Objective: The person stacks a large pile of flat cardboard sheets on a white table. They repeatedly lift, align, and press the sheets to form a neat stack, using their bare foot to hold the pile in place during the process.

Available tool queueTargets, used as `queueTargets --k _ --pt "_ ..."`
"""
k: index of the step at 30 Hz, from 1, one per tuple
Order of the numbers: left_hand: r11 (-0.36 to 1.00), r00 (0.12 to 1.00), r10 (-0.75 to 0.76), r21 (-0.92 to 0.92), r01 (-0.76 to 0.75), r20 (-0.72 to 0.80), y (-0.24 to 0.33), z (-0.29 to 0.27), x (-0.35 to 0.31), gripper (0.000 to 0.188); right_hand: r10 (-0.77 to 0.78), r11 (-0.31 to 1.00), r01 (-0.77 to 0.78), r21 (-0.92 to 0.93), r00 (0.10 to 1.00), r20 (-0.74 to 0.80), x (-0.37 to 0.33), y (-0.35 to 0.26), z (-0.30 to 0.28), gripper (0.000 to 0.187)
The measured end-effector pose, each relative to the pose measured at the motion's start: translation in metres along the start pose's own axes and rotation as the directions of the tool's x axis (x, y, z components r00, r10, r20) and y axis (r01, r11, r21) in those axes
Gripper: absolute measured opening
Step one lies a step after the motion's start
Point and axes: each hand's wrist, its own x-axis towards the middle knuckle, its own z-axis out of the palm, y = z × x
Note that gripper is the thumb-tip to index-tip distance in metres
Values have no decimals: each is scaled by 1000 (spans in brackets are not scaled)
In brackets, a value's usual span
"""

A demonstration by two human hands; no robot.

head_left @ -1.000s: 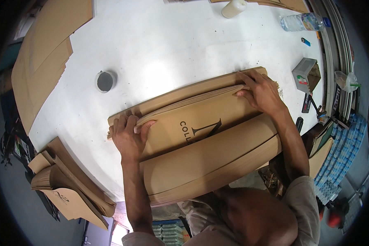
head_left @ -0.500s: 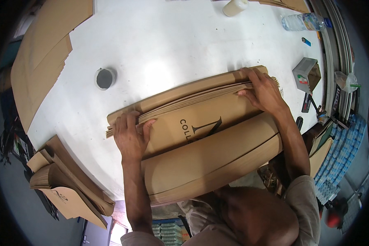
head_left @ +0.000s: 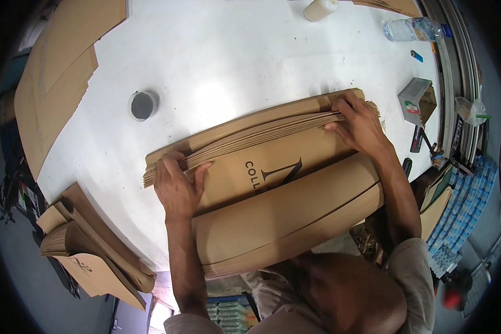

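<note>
A stack of brown cardboard sheets (head_left: 228, 181) with dark print lies in front of me, its near part bent over the table's near edge. My left hand (head_left: 175, 181) grips the left end of the stack's far edge, thumb on the near face and fingers over the top. My right hand (head_left: 357, 123) pinches the same edge near its right end in the same way. Between the hands the layered edges bow slightly upward. Behind them runs a folded brown cardboard strip (head_left: 245, 123), flat on the table.
On the white table (head_left: 217, 61) stand a grey round cup (head_left: 143, 106), a cream bottle (head_left: 320, 9) and an open grey box (head_left: 417, 101). A water bottle (head_left: 412, 29) and blue lighter (head_left: 416, 56) lie far right. More cardboard (head_left: 67, 72) lies left; folded cardboard (head_left: 94, 245) hangs over the near-left edge.
The layered edges between my hands have fanned apart a little more. My right hand has shifted very slightly to the right; both hands keep their grip.
</note>
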Motion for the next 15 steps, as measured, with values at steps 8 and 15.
queueTargets --k 8,15 --pt "991 995 102 86 -104 22 -2 -5 5 44 -4 997 6 75 999 -36 2 -1 1 48" --pt "993 993 120 2 -120 -11 -4 -3 4 42 -108 993 112 22 981 -159 -4 4 4 49"
